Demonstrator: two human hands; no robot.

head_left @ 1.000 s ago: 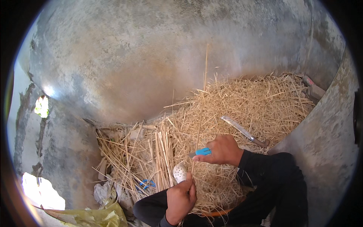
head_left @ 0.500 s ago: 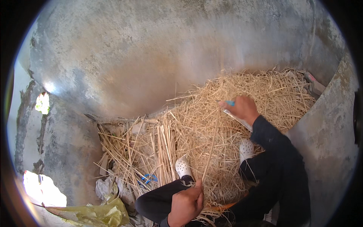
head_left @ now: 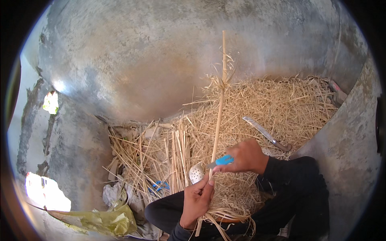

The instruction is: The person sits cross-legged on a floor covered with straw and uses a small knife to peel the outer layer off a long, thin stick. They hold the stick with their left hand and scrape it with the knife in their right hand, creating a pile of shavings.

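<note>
My left hand [head_left: 196, 202] is closed around the lower part of a long, thin bamboo strip [head_left: 218, 124], which points away from me. In my right hand [head_left: 249, 156] is a small knife with a blue handle [head_left: 224, 160]. Its short blade lies against the strip, just beyond my left fingertips. A tuft of curled shavings [head_left: 222, 83] clings to the strip farther up. Below my left hand, pale curled ribbons [head_left: 229, 215] hang over my lap. A long knife [head_left: 261, 130] with a brown handle lies on the heap beyond my right hand.
A heap of straw-coloured shavings [head_left: 277, 100] spreads along the concrete wall [head_left: 161, 52]. Split bamboo strips [head_left: 179, 148] lie left of my white clog [head_left: 196, 173]. Blue cord [head_left: 160, 186] and yellowish plastic sheeting [head_left: 116, 221] are at lower left.
My right hand and the blue-handled knife have moved down along the strip toward my left hand. The long knife, partly hidden by my right hand before, now shows whole.
</note>
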